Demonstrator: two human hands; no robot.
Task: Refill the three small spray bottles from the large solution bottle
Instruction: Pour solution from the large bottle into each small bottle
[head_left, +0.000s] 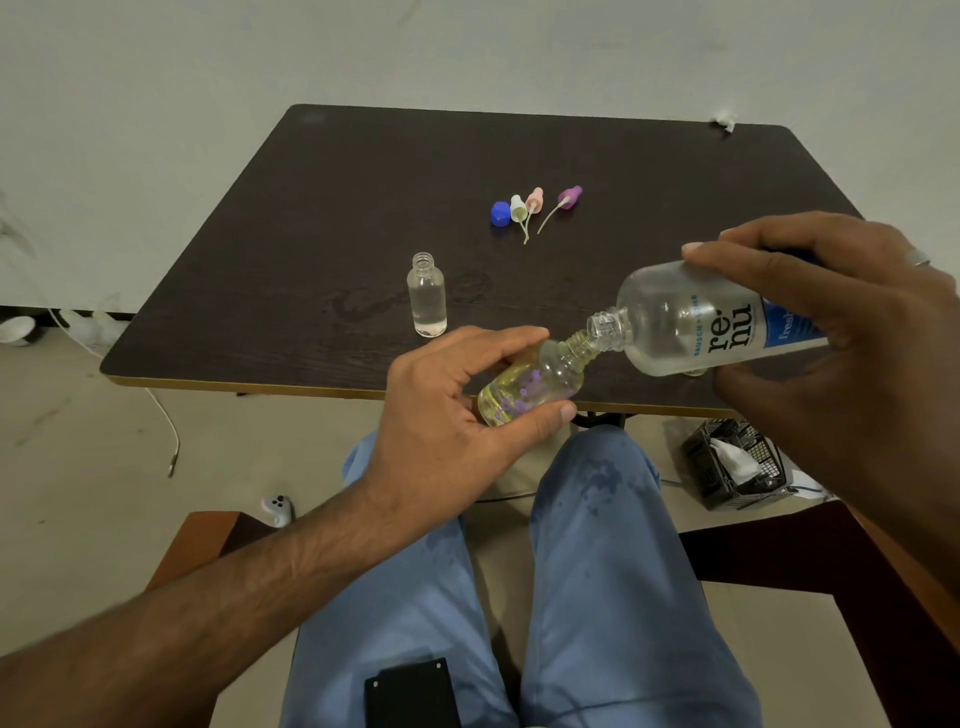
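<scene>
**Pouring from the big bottle into a small one, just off the table's near edge**

I see the large bottle (696, 322) lying almost on its side, clear plastic with a blue and white label reading "re-nu", its threaded mouth uncapped and touching the mouth of a small bottle (530, 387). That small bottle is clear with purple marks on it, tilted up toward the big one, and it holds a yellowish-looking liquid in its lower part. Both hang in the air over the table's (260, 249) near edge, above my knees.

A second small bottle (427, 296) stands upright on the table, open at the top, with clear liquid reaching most of the way up. Farther back on the table lie a blue cap (500, 213) and three spray tops side by side, white (517, 208), pink (534, 200) and purple (569, 197), each with a thin tube trailing toward me.

My left hand (457, 415) wraps the small bottle, thumb underneath and fingers curled over its top side. My right hand (841, 322) clasps the large bottle round its body, fingers over the top and thumb below; a ring shows on one finger.

I cannot find the third small bottle in view.
</scene>
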